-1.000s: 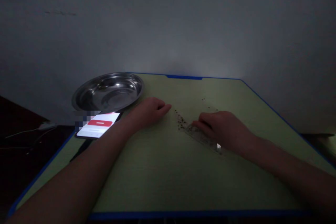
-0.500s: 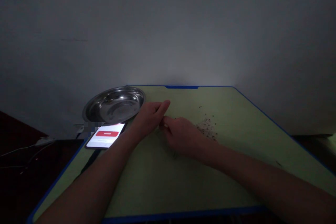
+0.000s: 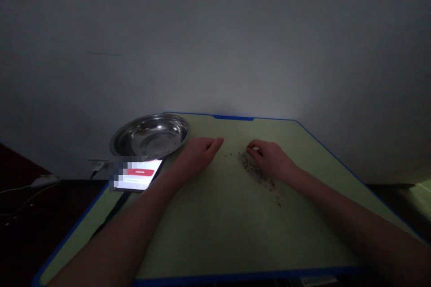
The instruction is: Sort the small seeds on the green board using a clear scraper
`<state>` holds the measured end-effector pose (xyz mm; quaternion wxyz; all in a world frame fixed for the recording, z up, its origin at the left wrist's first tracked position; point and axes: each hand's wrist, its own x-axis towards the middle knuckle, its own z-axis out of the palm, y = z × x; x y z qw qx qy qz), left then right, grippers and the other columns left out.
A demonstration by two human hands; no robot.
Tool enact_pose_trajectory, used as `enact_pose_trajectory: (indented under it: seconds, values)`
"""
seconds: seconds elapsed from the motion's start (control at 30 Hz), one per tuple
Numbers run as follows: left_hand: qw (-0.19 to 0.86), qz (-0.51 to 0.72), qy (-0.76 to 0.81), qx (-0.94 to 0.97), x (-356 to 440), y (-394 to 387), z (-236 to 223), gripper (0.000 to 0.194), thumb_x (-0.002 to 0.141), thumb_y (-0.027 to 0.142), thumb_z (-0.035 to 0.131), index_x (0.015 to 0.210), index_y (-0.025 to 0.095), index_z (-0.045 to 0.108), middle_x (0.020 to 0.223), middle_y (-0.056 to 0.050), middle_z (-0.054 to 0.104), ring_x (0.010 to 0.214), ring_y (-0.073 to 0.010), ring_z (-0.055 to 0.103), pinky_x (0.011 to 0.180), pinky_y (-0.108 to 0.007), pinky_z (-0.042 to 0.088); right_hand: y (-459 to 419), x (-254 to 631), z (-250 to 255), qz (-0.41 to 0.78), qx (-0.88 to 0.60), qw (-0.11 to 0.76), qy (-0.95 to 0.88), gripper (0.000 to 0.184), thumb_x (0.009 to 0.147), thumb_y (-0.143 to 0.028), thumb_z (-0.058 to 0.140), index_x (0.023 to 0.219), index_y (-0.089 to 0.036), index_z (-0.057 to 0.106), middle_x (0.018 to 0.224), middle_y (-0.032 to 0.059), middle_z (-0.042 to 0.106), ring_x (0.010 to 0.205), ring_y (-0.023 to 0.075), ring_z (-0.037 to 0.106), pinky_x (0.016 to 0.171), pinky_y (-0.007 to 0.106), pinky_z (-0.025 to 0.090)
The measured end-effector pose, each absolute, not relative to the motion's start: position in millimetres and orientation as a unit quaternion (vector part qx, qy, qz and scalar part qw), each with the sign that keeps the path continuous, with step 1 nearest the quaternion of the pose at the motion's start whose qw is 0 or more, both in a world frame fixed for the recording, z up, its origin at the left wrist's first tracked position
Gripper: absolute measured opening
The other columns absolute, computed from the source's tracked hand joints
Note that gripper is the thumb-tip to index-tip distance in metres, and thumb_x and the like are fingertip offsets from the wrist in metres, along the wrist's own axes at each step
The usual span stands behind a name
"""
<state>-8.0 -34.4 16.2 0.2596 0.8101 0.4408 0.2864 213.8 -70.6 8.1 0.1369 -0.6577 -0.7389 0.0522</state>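
A loose pile of small dark specks and paler grains (image 3: 252, 169) lies on the pale green table (image 3: 208, 233); their kind is too small to tell. My right hand (image 3: 271, 158) is over the pile's right side, with thumb and forefinger in a pinch at its far end. Whatever sits between those fingertips is too small to see. To the left, my left hand (image 3: 202, 151) is closed, thumb laid along the top, its other fingers curled out of sight. The inside of that hand is hidden. A couple of dark specks (image 3: 228, 155) lie between the hands.
A shiny metal basin (image 3: 150, 136) stands at the table's far left, beside my left hand. Just in front of it lies a phone (image 3: 136, 179) with its screen lit, a dark strap (image 3: 111, 215) near it. A grey wall (image 3: 229, 45) rises behind the table.
My right hand has moved right, away from the left hand, to the pile. My left hand stays closed in nearly the same place. More of the pile shows now.
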Motion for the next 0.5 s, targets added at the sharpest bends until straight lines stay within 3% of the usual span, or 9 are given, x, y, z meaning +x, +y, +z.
enact_pose_trajectory:
  seconds: [0.3,0.5]
  values:
    - [0.268,0.276,0.437,0.813,-9.1,-32.6,14.0,0.046,0.090,0.054,0.033,0.058,0.021,0.035,0.057,0.004,0.035,0.055,-0.0118,0.031,0.051,-0.026,0.023,-41.7,153.9,10.1,0.064,-0.628,0.161,-0.759,0.031,0.093,-0.035,0.058,0.120,-0.018,0.059,0.120,0.0085,0.061,0.098,0.0215,0.063,0.082,0.043,0.053]
    - [0.275,0.251,0.451,0.811,-6.7,-34.4,14.6,0.046,0.088,0.057,0.034,0.058,0.022,0.029,0.057,0.004,0.031,0.054,-0.0117,0.029,0.051,-0.028,0.020,-40.1,185.6,11.2,0.055,-0.653,0.144,-0.741,0.032,0.093,-0.034,0.058,0.121,-0.019,0.058,0.122,0.0088,0.060,0.100,0.0218,0.062,0.083,0.044,0.053]
